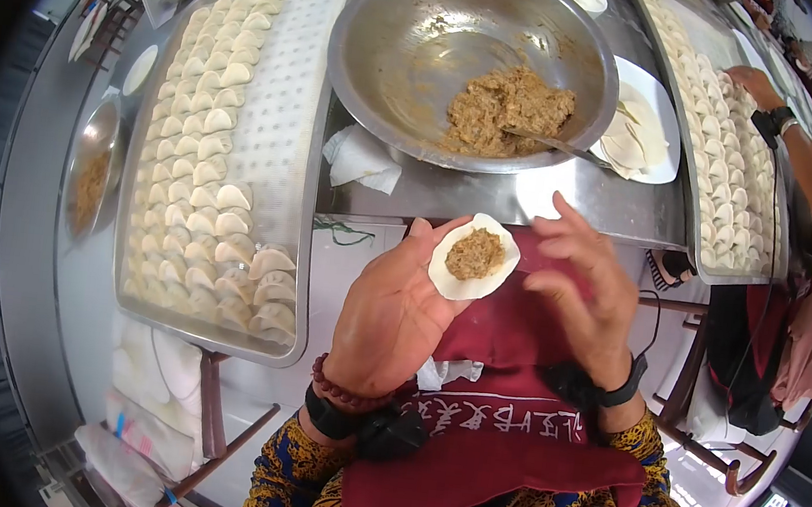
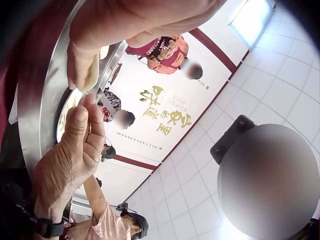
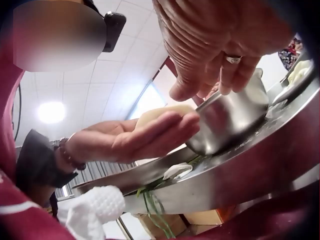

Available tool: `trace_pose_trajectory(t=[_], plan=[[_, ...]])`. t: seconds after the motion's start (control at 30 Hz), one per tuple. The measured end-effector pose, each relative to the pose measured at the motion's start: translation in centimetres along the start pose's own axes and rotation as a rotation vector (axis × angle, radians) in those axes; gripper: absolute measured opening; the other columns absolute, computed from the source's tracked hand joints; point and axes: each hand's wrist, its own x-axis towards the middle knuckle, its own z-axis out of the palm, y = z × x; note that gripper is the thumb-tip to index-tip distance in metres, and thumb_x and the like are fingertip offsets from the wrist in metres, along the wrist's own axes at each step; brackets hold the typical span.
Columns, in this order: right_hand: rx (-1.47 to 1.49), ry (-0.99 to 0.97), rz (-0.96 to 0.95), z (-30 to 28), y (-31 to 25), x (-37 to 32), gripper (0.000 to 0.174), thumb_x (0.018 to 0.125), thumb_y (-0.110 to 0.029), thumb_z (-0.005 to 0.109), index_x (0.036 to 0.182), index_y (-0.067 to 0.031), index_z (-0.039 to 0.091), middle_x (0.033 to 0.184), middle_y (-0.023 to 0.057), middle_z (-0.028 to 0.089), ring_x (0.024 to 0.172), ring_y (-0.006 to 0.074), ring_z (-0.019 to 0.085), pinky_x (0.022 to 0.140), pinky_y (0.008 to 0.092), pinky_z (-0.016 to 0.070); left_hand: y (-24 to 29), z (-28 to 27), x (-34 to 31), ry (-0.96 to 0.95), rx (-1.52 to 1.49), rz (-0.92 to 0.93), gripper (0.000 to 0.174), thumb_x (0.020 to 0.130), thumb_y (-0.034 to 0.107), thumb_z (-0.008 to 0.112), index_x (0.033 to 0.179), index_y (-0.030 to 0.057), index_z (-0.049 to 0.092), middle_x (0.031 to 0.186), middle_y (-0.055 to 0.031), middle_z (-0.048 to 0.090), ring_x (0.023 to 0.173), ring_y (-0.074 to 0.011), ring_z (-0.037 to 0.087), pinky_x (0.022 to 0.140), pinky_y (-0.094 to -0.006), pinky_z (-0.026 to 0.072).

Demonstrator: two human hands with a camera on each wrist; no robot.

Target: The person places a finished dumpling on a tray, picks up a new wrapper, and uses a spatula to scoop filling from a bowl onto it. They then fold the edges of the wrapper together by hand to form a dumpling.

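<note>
A round dumpling wrapper [image 1: 494, 281] with a lump of brown meat filling [image 1: 475, 253] in its middle lies on the fingers of my left hand [image 1: 386, 306], palm up. From the side, in the right wrist view, those left fingers [image 3: 160, 137] stretch out under the wrapper [image 3: 165, 114]. My right hand [image 1: 588, 288] is held just right of the wrapper, thumb and fingers apart, with nothing in it. Behind both hands stands a big metal bowl [image 1: 372, 102] with more filling [image 1: 510, 111], a spoon [image 1: 561, 148] stuck in it.
On the left, a metal tray [image 1: 289, 93] bears rows of folded dumplings [image 1: 205, 143]. A white plate [image 1: 665, 147] holds stacked wrappers [image 1: 627, 150] beside the bowl. A crumpled tissue [image 1: 362, 158] lies before it. At right, another person's hand [image 1: 755, 87] reaches over a second dumpling tray [image 1: 740, 277].
</note>
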Motion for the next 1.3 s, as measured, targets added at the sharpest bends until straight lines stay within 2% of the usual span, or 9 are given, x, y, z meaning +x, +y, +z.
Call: trace_pose_trajectory(t=[0.07, 0.17, 0.47, 0.57, 0.63, 0.73, 1.03, 1.2, 1.3], plan=[[-0.023, -0.137, -0.126, 0.3, -1.0, -0.1, 0.024, 0.076, -0.009, 0.080, 0.097, -0.0068, 0.069, 0.112, 0.0101, 0.073, 0.125, 0.0307, 0.059, 0.094, 0.0376, 0.0470, -0.1, 0.1, 0.0, -0.014, -0.020, -0.019, 0.051, 0.109, 0.027, 0.036, 0.140, -0.0133, 0.036, 0.138, -0.0192, 0.049, 0.131, -0.0286, 0.048, 0.113, -0.0434, 0.0380], [-0.025, -0.157, -0.212, 0.5, -0.9, 0.1, 0.021, 0.076, -0.012, 0.079, 0.094, -0.0079, 0.070, 0.109, 0.0096, 0.073, 0.125, 0.0310, 0.059, 0.090, 0.0381, 0.0461, -0.4, 0.2, -0.1, -0.040, -0.019, -0.032, 0.051, 0.109, 0.027, 0.035, 0.140, -0.0130, 0.035, 0.139, -0.0186, 0.049, 0.131, -0.0275, 0.048, 0.112, -0.0427, 0.0388], [0.059, -0.166, -0.224, 0.3, -0.6, 0.0, 0.012, 0.080, -0.012, 0.076, 0.089, -0.0079, 0.071, 0.111, 0.0109, 0.073, 0.124, 0.0311, 0.060, 0.089, 0.0390, 0.0476, -0.9, 0.2, -0.1, -0.049, -0.009, -0.047, 0.051, 0.108, 0.026, 0.036, 0.140, -0.0142, 0.035, 0.139, -0.0198, 0.048, 0.132, -0.0274, 0.047, 0.114, -0.0429, 0.0375], [0.094, -0.147, -0.186, 0.5, -0.7, 0.0, 0.008, 0.081, -0.008, 0.074, 0.089, -0.0074, 0.071, 0.112, 0.0114, 0.073, 0.123, 0.0315, 0.061, 0.091, 0.0392, 0.0485, -1.3, 0.3, -0.6, -0.093, 0.058, -0.004, 0.049, 0.106, 0.020, 0.044, 0.142, -0.0132, 0.036, 0.140, -0.0183, 0.049, 0.129, -0.0240, 0.050, 0.112, -0.0396, 0.0410], [0.129, -0.133, -0.131, 0.7, -0.8, -0.2, 0.008, 0.082, -0.006, 0.073, 0.089, -0.0068, 0.070, 0.113, 0.0116, 0.072, 0.123, 0.0312, 0.061, 0.092, 0.0391, 0.0486, -1.7, 0.7, -1.0, -0.071, 0.386, 0.074, 0.051, 0.101, 0.009, 0.055, 0.144, -0.0088, 0.037, 0.135, -0.0142, 0.054, 0.122, -0.0185, 0.056, 0.102, -0.0323, 0.0486], [0.198, -0.096, -0.042, 1.2, -1.2, -0.2, 0.009, 0.082, -0.002, 0.072, 0.090, -0.0057, 0.070, 0.114, 0.0119, 0.072, 0.123, 0.0307, 0.061, 0.094, 0.0388, 0.0486, -2.2, 0.5, -1.1, -0.107, 0.572, 0.095, 0.057, 0.095, 0.000, 0.062, 0.147, -0.0046, 0.038, 0.128, -0.0092, 0.059, 0.114, -0.0135, 0.059, 0.091, -0.0247, 0.0522], [0.190, -0.059, -0.001, 1.8, -1.7, -0.1, 0.011, 0.083, 0.000, 0.070, 0.092, -0.0050, 0.070, 0.115, 0.0123, 0.072, 0.123, 0.0299, 0.061, 0.095, 0.0376, 0.0483, -2.9, 0.2, -1.4, -0.043, 0.803, 0.223, 0.048, 0.100, 0.006, 0.056, 0.145, -0.0037, 0.042, 0.113, -0.0092, 0.065, 0.079, -0.0089, 0.062, 0.071, -0.0213, 0.0513], [0.261, -0.027, 0.050, 2.2, -2.3, 0.1, 0.010, 0.083, 0.000, 0.071, 0.092, -0.0052, 0.071, 0.115, 0.0132, 0.072, 0.123, 0.0299, 0.061, 0.095, 0.0378, 0.0488, -2.8, 0.1, -1.6, -0.015, 0.747, 0.244, 0.042, 0.103, 0.005, 0.049, 0.142, -0.0076, 0.045, 0.117, -0.0138, 0.063, 0.085, -0.0137, 0.061, 0.069, -0.0250, 0.0500], [0.268, -0.036, -0.014, 2.5, -2.4, 0.2, 0.019, 0.084, 0.000, 0.071, 0.102, -0.0038, 0.069, 0.117, 0.0131, 0.071, 0.123, 0.0282, 0.061, 0.094, 0.0354, 0.0507, -3.2, -0.5, -1.3, -0.038, 0.674, 0.342, 0.041, 0.104, 0.007, 0.047, 0.142, -0.0068, 0.045, 0.117, -0.0148, 0.063, 0.085, -0.0131, 0.061, 0.067, -0.0238, 0.0486]])
